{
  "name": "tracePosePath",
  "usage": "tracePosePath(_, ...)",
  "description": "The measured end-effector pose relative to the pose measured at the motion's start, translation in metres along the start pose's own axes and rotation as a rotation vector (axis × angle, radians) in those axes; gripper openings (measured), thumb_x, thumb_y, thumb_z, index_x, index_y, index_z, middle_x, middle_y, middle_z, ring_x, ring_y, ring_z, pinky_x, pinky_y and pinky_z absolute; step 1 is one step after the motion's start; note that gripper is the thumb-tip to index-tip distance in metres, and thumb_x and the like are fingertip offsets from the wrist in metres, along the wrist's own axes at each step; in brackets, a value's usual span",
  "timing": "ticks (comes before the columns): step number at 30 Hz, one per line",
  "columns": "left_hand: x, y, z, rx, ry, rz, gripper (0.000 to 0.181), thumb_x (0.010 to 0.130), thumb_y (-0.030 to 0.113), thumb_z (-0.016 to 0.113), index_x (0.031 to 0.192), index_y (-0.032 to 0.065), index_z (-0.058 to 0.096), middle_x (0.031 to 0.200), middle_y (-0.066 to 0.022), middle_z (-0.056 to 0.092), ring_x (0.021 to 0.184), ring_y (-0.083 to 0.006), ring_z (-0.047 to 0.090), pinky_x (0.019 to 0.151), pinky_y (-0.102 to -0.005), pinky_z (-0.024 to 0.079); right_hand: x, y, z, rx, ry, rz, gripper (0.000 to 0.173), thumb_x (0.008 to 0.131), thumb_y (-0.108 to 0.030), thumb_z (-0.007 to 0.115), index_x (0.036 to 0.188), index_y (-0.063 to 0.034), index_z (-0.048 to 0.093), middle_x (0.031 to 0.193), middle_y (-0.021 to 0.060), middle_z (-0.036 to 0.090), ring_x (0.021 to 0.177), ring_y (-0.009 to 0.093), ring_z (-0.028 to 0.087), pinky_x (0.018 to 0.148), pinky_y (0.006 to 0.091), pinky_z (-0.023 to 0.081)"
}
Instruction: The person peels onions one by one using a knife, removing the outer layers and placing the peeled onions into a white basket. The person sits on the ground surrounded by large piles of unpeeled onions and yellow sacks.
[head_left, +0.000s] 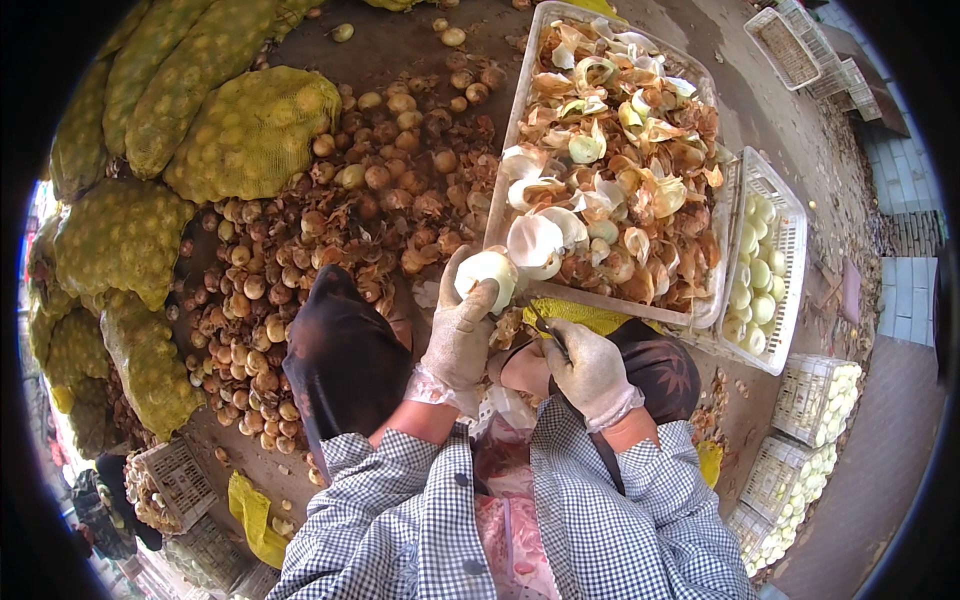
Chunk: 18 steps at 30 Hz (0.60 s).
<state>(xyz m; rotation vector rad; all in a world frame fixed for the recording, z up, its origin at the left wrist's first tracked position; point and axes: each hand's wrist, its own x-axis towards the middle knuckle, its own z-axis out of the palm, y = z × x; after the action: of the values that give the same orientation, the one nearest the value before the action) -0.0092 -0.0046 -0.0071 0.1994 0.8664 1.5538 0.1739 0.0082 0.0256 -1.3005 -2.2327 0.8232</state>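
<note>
In my gloved left hand (459, 334) I hold a peeled white onion (486, 279), fingers wrapped around its left side and thumb across its front. My right hand (589, 371), gloved too, is closed around a small dark-handled tool, probably a knife (546, 324); most of it is hidden by the fingers. The tool's tip points up and left, apart from the onion. Just beyond both hands lies a large white plastic tray (600, 294) heaped with onion skins (622, 180). A pale piece of peeled outer layer (534, 240) sits at the tray's near left corner.
A loose pile of unpeeled onions (255, 300) spreads on the ground to the left, with yellow mesh sacks (247, 135) of onions behind. At right a white crate (793, 247) holds peeled onions, and stacked crates (802, 405) stand nearer. Another person (105, 502) is at the lower left.
</note>
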Motion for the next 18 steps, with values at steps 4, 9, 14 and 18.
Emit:
tracePosePath(4,-0.002,0.005,0.005,-0.039,0.03,-0.028,0.08,0.088,0.017,0.071,0.152,0.0058,0.023,0.142,-0.0149,0.048,0.126,-0.0281,0.052,0.109,-0.0413,0.043,0.003,-0.002,-0.003,-0.067,-0.038,0.033,0.021,0.088,-0.014,0.064,0.106,-0.003,0.067,0.086,0.0188,0.068,0.079,0.036,0.068,0.07,0.0405,0.056)
tracePosePath(9,-0.001,0.001,0.004,0.019,0.032,-0.019,0.067,0.095,0.016,0.059,0.152,0.0062,0.024,0.144,-0.0149,0.045,0.129,-0.0296,0.05,0.11,-0.0431,0.042,0.005,0.006,0.004,0.032,-0.024,0.136,0.022,0.09,-0.014,0.061,0.108,-0.0032,0.068,0.09,0.0199,0.07,0.081,0.036,0.068,0.071,0.0394,0.055)
tracePosePath(14,0.0,0.003,0.005,0.021,-0.01,-0.032,0.088,0.087,0.022,0.073,0.153,0.0023,0.019,0.141,-0.0157,0.048,0.128,-0.0275,0.051,0.11,-0.0387,0.041,0.011,0.02,0.005,0.219,-0.014,0.212,0.024,0.093,-0.016,0.06,0.111,-0.0009,0.068,0.085,0.0186,0.07,0.076,0.03,0.069,0.069,0.0342,0.054)
tracePosePath(18,-0.003,0.003,0.007,0.082,-0.046,-0.049,0.081,0.09,0.023,0.065,0.154,0.0057,0.02,0.144,-0.0165,0.046,0.131,-0.029,0.048,0.11,-0.0434,0.04,0.032,0.005,-0.004,0.422,0.039,0.276,0.025,0.094,-0.02,0.063,0.108,0.0006,0.067,0.076,0.0117,0.066,0.067,0.017,0.063,0.066,0.0291,0.051)
